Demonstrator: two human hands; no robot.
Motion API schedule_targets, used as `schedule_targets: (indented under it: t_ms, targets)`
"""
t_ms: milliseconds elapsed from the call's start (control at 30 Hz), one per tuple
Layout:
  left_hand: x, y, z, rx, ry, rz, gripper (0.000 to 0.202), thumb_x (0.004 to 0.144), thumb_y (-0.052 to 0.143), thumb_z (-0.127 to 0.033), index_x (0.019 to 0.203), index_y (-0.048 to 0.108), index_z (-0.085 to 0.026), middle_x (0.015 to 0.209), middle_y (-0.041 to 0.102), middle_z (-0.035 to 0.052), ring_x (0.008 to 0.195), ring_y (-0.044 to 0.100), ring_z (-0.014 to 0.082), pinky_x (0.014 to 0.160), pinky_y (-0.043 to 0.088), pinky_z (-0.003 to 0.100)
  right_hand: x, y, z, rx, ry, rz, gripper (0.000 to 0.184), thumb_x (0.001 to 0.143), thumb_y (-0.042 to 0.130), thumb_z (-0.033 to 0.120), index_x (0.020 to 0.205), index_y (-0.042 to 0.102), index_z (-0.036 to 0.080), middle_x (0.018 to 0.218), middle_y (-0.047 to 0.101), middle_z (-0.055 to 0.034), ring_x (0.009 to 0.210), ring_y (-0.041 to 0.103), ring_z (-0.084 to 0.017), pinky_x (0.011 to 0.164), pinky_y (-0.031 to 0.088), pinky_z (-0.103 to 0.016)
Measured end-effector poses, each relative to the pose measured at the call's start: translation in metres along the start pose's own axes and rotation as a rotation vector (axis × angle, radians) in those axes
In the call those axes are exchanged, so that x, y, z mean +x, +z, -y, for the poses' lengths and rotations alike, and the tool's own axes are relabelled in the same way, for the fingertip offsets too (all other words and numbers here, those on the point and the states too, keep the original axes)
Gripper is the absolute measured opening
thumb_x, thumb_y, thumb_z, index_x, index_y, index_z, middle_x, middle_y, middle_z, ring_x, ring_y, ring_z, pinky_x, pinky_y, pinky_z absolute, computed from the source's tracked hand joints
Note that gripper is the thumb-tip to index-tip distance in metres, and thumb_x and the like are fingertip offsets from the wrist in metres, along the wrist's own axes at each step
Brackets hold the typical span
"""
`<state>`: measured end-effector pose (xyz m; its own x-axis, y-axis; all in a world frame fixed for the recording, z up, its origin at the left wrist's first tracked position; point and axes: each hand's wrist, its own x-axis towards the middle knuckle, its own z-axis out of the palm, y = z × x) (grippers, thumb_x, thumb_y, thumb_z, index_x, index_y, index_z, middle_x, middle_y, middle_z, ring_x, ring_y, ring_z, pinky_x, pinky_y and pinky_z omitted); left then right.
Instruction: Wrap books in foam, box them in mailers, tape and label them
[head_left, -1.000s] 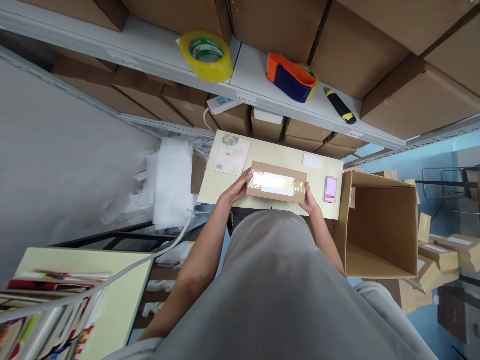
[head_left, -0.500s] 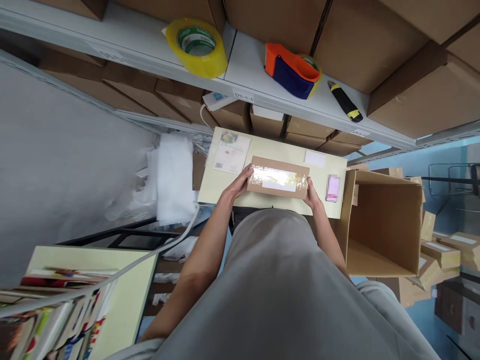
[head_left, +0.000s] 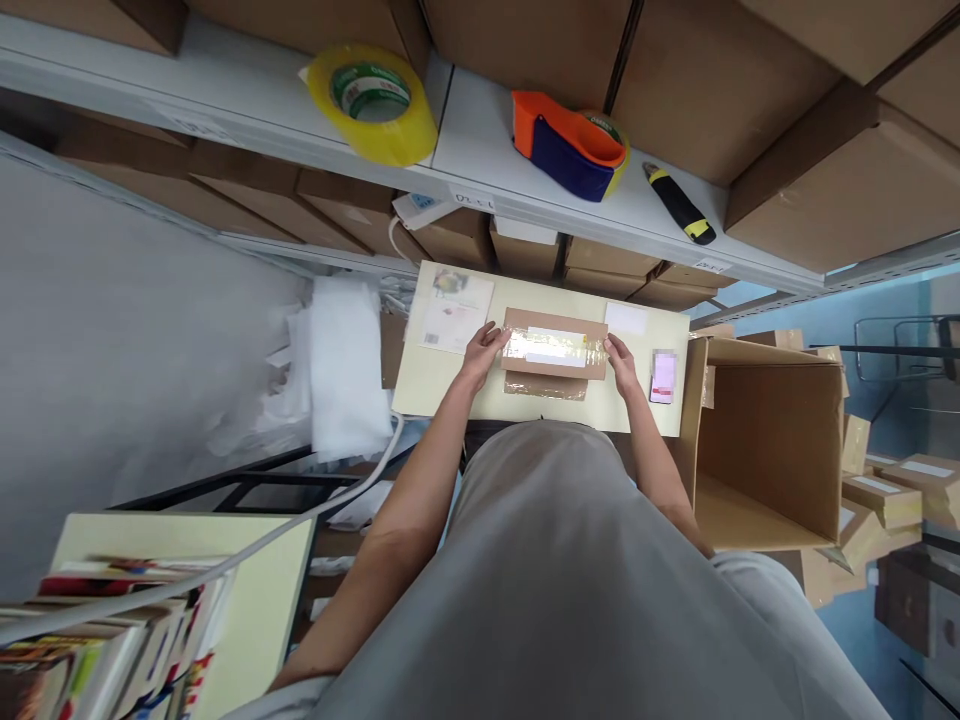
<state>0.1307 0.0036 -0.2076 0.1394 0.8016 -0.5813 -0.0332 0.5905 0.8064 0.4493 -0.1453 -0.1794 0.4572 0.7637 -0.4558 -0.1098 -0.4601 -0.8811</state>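
Observation:
Between my two hands is a small brown cardboard box [head_left: 517, 364], with clear tape over it and a white label on its top face. A taped lower side shows along its near edge, so it seems tilted. My left hand [head_left: 484, 354] grips its left end, fingertips on the corner. At the opposite end, the fingers of my right hand [head_left: 621, 364] press on the right edge. Underneath is a pale yellow table [head_left: 450, 385]. A phone [head_left: 663, 376], its screen blurred, lies right of my right hand, and a printed sheet [head_left: 456, 310] lies beyond my left.
Above the table, a grey shelf [head_left: 480, 120] carries a yellow tape roll [head_left: 409, 125], an orange-and-blue tape dispenser [head_left: 570, 160] and a utility knife [head_left: 679, 205]. A large open carton [head_left: 769, 440] stands at right. Books [head_left: 127, 640] fill the lower left, crossed by a white cable [head_left: 337, 500].
The box has tilted, bringing its near side into view, and has shifted slightly away from my body. Both hands have moved up along its ends. The camera view has shifted a little.

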Motion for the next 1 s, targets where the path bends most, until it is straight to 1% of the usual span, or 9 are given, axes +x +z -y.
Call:
schedule_targets:
  t_ms: [100,200,400,533,667,767,833,933,1000]
  targets:
    - [0.000,0.000,-0.008,0.049,0.059,0.009,0.081,0.081,0.100,-0.045,0.152,0.069,-0.020,0.167,0.062,0.0226,0.162,0.056,0.0340,0.136,0.044,0.045,0.001,0.001,0.004,0.003,-0.023,-0.087,0.084,0.082,0.085,0.075,0.146,0.072,0.022,0.167,0.067,-0.0161,0.155,0.063,-0.030,0.139,0.042,-0.053]
    - [-0.002,0.002,-0.017,0.056,0.101,0.034,0.081,0.080,0.100,-0.042,0.152,0.069,-0.021,0.167,0.063,0.0217,0.163,0.056,0.0344,0.136,0.045,0.047,0.001,0.006,0.009,0.029,-0.013,-0.103,0.083,0.081,0.086,0.072,0.146,0.072,0.024,0.163,0.070,-0.0146,0.152,0.065,-0.029,0.135,0.046,-0.054]
    - [-0.027,-0.001,-0.015,0.077,0.067,-0.004,0.076,0.080,0.101,-0.046,0.144,0.074,-0.016,0.133,0.082,0.0204,0.145,0.070,0.0379,0.130,0.051,0.051,-0.024,0.008,0.005,0.063,0.050,-0.063,0.075,0.087,0.081,0.073,0.145,0.072,0.028,0.146,0.080,-0.0096,0.138,0.073,-0.026,0.125,0.055,-0.055]
    - [-0.043,-0.006,-0.006,0.127,0.091,-0.015,0.062,0.080,0.099,-0.048,0.131,0.079,-0.018,0.125,0.085,0.0164,0.136,0.075,0.0374,0.126,0.056,0.052,-0.044,0.007,-0.004,0.055,0.011,-0.045,0.078,0.087,0.082,0.075,0.146,0.073,0.024,0.145,0.081,-0.0144,0.136,0.074,-0.030,0.122,0.057,-0.053]
    - [-0.045,-0.003,-0.012,0.240,0.187,-0.033,0.056,0.082,0.093,-0.042,0.127,0.076,-0.015,0.129,0.083,0.0187,0.129,0.078,0.0365,0.121,0.060,0.054,-0.045,0.011,-0.003,-0.068,-0.078,-0.127,0.088,0.083,0.080,0.078,0.142,0.075,0.013,0.146,0.079,-0.0241,0.136,0.075,-0.036,0.121,0.058,-0.054]
    - [-0.041,0.002,-0.028,0.409,0.344,-0.082,0.058,0.080,0.085,-0.028,0.135,0.073,-0.016,0.140,0.078,0.0203,0.139,0.073,0.0399,0.126,0.056,0.057,-0.037,0.013,0.006,-0.162,-0.159,-0.167,0.086,0.081,0.082,0.074,0.140,0.075,0.011,0.146,0.078,-0.0275,0.128,0.079,-0.040,0.110,0.065,-0.056]
    - [-0.039,0.012,-0.043,0.535,0.473,-0.113,0.062,0.076,0.079,-0.021,0.138,0.074,-0.019,0.145,0.076,0.0185,0.145,0.069,0.0417,0.129,0.052,0.057,-0.031,0.014,0.019,-0.286,-0.237,-0.182,0.078,0.082,0.082,0.066,0.140,0.075,0.014,0.147,0.078,-0.0255,0.126,0.080,-0.042,0.107,0.067,-0.058]
    - [-0.042,0.038,-0.078,0.604,0.648,-0.144,0.056,0.083,0.073,-0.024,0.139,0.075,-0.024,0.147,0.076,0.0152,0.145,0.068,0.0418,0.132,0.048,0.060,-0.021,0.021,0.058,-0.523,-0.456,-0.208,0.065,0.090,0.077,0.054,0.144,0.073,0.018,0.151,0.076,-0.0222,0.133,0.077,-0.041,0.123,0.056,-0.064]
    - [-0.048,0.063,-0.112,0.582,0.775,-0.147,0.045,0.091,0.069,-0.029,0.136,0.076,-0.026,0.147,0.077,0.0138,0.144,0.068,0.0401,0.133,0.043,0.062,-0.013,0.030,0.101,-0.649,-0.609,-0.236,0.059,0.098,0.070,0.050,0.148,0.070,0.019,0.156,0.074,-0.0207,0.144,0.071,-0.039,0.135,0.042,-0.067]
